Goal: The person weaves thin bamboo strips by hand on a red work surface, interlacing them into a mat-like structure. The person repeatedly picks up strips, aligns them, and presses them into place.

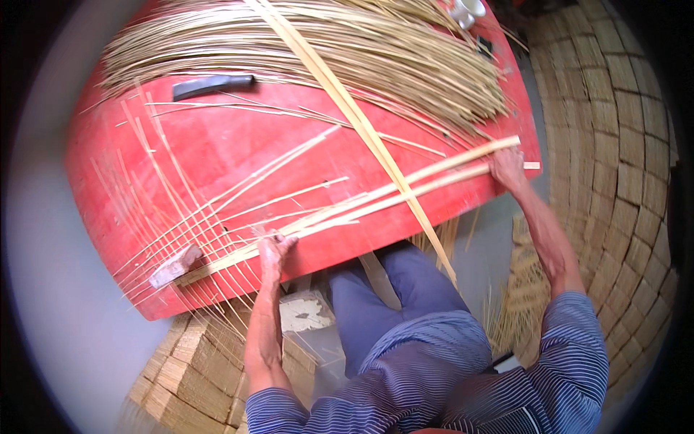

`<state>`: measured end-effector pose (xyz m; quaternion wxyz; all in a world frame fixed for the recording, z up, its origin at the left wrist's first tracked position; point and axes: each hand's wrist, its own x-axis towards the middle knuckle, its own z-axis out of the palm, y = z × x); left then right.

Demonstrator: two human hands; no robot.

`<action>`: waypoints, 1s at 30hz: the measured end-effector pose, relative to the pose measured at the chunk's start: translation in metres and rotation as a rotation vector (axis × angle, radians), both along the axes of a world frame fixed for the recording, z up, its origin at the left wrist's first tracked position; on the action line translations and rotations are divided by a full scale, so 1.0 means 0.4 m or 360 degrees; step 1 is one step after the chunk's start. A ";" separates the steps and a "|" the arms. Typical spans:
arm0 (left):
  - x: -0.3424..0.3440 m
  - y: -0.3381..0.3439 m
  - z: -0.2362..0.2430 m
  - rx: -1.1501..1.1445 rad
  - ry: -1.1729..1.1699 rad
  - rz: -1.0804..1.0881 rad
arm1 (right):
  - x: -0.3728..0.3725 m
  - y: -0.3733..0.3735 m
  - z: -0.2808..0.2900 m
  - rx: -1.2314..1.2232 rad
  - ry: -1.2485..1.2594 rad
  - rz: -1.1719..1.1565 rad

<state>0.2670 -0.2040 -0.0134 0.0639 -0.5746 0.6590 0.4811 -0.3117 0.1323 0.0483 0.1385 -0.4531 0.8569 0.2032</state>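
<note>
Two pale flat bamboo strips point(448, 157) run side by side along the near edge of a red table point(238, 145). My right hand point(508, 168) is closed around them near their right ends. Farther left, my left hand point(271, 246) has its fingers bunched on the strips, at the edge of an open lattice point(191, 230) of thin crossed strips. A whitish block point(176, 266) rests on the lattice's near left corner. One long bamboo strip point(354, 116) lies slantwise across the pair, and its near end hangs past the table edge by my legs.
A thick heap of thin strips point(325, 54) covers the table's far side. In front of it lies a dark curved tool point(213, 87). A white cup point(471, 9) stands at the far right corner. Stacked woven bundles point(600, 123) fill the right side; more bundles point(191, 362) sit below left.
</note>
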 end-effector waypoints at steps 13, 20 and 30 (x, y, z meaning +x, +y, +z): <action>-0.052 -0.002 0.030 0.0129 -0.0122 0.0117 | 0.399 -0.484 -0.104 -0.0795 -0.0697 -0.0257; -0.060 0.000 0.071 0.0146 -0.0081 0.0116 | 0.417 -0.472 -0.068 -0.0657 -0.0922 -0.0391; -0.057 -0.004 0.056 -0.0035 -0.0029 -0.0050 | 0.337 -0.433 -0.051 -0.0773 -0.1247 -0.0438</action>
